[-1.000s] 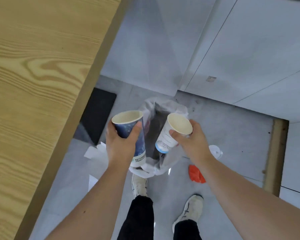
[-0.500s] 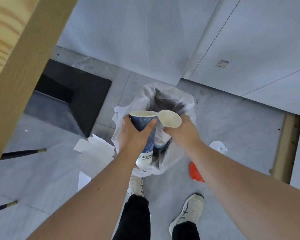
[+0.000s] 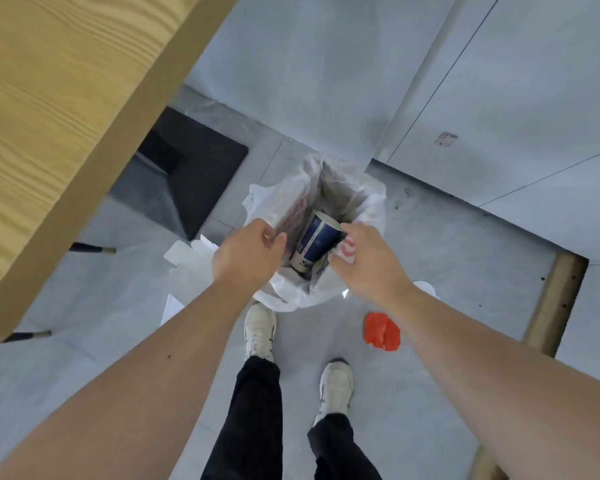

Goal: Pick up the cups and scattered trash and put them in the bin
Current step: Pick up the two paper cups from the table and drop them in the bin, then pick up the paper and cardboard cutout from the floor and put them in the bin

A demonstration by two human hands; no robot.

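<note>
A dark blue paper cup [image 3: 315, 241] is seen lying tilted inside the white plastic-lined bin [image 3: 373, 206], while the left hand [image 3: 245, 252] and right hand [image 3: 368, 259] are held empty with fingers loosened above its rim, and a crumpled red wrapper [image 3: 381, 330] is left on the grey floor [image 3: 465, 258] nearby.

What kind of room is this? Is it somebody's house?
Probably an office or meeting room, not a home, though that is a guess. There is a long wooden table, plain grey wall panels, and a small bin lined with a white bag on the hard grey floor.
</note>
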